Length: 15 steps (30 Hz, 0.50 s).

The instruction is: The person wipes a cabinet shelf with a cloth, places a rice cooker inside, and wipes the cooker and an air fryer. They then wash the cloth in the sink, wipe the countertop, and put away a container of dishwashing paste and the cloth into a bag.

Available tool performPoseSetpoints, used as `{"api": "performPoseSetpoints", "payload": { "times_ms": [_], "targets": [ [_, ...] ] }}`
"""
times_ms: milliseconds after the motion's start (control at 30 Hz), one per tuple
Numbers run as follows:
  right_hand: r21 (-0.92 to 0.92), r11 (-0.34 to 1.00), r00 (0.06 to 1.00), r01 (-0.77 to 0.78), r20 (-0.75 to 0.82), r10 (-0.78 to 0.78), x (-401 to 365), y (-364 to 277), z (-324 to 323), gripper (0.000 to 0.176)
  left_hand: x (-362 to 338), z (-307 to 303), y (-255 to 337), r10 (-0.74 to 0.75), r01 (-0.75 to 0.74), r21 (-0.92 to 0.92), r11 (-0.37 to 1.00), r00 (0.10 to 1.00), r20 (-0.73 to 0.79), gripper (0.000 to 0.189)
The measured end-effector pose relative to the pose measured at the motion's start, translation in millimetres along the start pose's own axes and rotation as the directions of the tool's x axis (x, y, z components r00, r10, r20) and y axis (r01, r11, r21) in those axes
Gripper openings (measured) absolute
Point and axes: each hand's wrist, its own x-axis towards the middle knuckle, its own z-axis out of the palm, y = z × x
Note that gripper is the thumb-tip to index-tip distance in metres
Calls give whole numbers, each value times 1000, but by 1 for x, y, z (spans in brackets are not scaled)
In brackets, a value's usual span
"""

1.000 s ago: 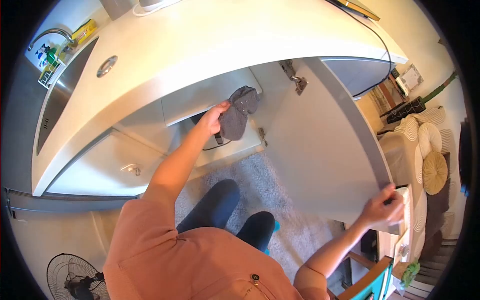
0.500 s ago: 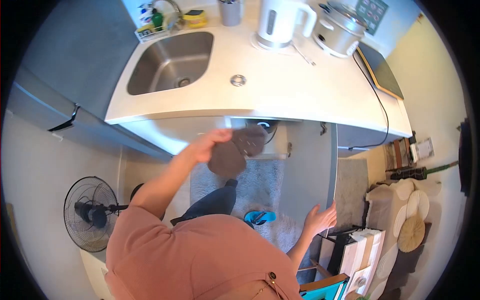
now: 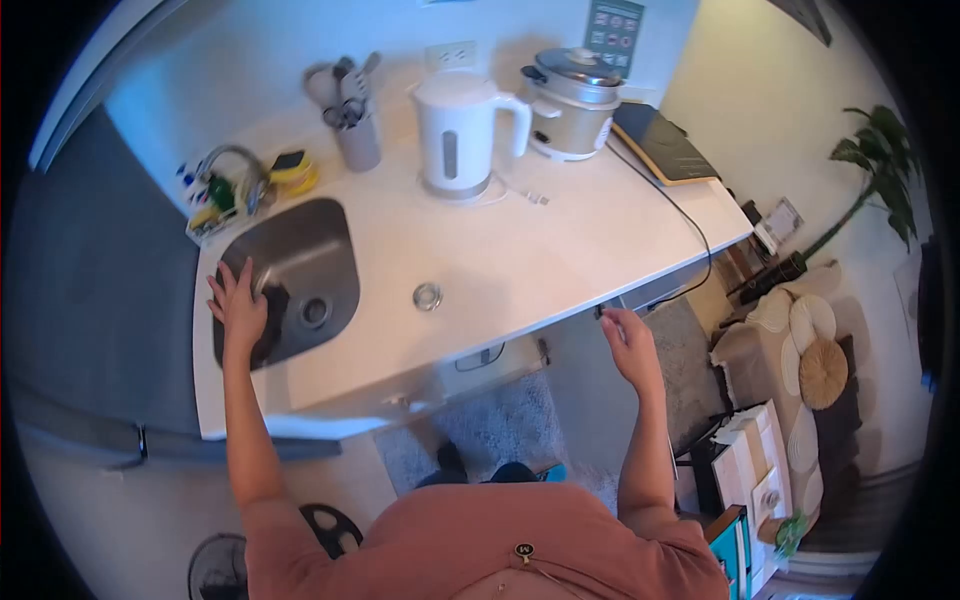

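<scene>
My left hand (image 3: 240, 305) is over the left side of the steel sink (image 3: 335, 235), its fingers spread and empty. Beneath it, partly hidden, a dark, soft-looking flat piece (image 3: 270, 325) lies against the sink's left wall; its kind does not show clearly. My right hand (image 3: 632, 345) is at the counter's front edge, with its fingers bent round the upper edge of an open grey cabinet door (image 3: 585, 365). The drain (image 3: 314, 312) shows to the right of the dark piece.
A white kettle (image 3: 455, 140), a rice cooker (image 3: 575, 105) and a utensil holder (image 3: 358, 145) stand along the back of the counter (image 3: 400, 350). A black cord (image 3: 690, 215) hangs over the right front edge. Soap bottles (image 3: 215, 190) stand behind the sink.
My left hand has moved from in front of the cabinet to the sink and let go of the dark brown flat piece. My right hand has shifted up along the door.
</scene>
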Motion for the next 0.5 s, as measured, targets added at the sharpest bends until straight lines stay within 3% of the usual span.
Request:
{"api": "performPoseSetpoints", "payload": {
  "times_ms": [33,67,133,200,267,333,433,500],
  "targets": [
    [0,999,998,-40,40,40,17,-6,-3,21,5,-4,24,10,-10,-34,999,1000,-14,59],
    [-1,997,993,-78,86,78,34,-7,-4,22,10,-12,46,123,-103,-293,950,991,49,56],
    [197,965,982,-176,-34,186,68,8,3,23,15,-23,93,363,-177,-738,651,926,98,52],
    [367,907,963,-206,-91,255,106,26,7,24,13,-11,146,561,-87,-909,407,810,173,47],
    [500,846,954,-186,-114,277,154,49,6,24,6,-10,211,794,23,-944,328,535,289,44],
    [585,792,949,-172,-118,293,212,85,8,23,8,6,279,904,-68,-937,341,299,307,43],
    [591,788,933,-172,-158,322,310,159,21,23,27,68,364,866,47,-943,329,382,321,41],
    [603,776,919,-184,-175,354,369,198,33,26,53,112,413,764,216,-939,267,547,343,45]
  ]
}}
